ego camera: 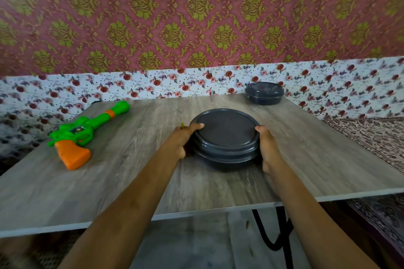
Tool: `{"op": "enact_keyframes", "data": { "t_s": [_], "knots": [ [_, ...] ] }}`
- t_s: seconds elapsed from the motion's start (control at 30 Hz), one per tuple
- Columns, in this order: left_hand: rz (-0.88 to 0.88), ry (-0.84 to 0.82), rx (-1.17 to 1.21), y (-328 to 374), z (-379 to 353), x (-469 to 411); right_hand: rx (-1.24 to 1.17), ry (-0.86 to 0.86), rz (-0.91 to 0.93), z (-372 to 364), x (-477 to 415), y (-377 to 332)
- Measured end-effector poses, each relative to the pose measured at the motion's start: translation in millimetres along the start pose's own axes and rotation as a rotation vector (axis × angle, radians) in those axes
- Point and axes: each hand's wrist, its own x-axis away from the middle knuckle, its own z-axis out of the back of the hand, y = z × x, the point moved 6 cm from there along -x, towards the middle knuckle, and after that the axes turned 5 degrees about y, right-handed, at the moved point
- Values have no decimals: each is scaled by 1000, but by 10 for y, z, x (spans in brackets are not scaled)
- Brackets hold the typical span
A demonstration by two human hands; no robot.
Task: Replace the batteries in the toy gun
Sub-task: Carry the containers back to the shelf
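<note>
Two bare hands grip a round dark grey lidded plastic container [225,137] on a grey wood-grain tabletop [131,181]: left hand [184,140] on its left rim, right hand [267,146] on its right. A green and orange plastic toy gun [80,133] lies at the tabletop's far left.

Both hands, left hand [182,140] & right hand [267,146], gripping dark lidded container [225,135], toy gun [85,131] left on table [131,170]

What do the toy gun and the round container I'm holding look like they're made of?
Toy gun: likely moulded plastic, glossy bright green and orange with soft highlights. Round container: probably plastic too, dark grey, smooth with a dull sheen on its ridged lid; both hands grip its sides.
</note>
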Motion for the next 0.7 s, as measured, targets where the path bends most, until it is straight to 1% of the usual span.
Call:
{"op": "enact_keyframes", "data": {
  "t_s": [0.1, 0.3, 0.5, 0.7],
  "knots": [
    [-23, -7, 56, 73, 11, -41, -29, 13, 11, -76, -52, -16],
    [-28, 51, 119, 174, 167, -379, -51, 3, 63, -454, -411, -57],
    [1, 66, 124, 335, 358, -1042, -8, -38, -32, -960, -1013, 80],
    [26, 156, 191, 517, 482, -1445, 10, -35, -73, -1295, -1374, -12]
  ]
}}
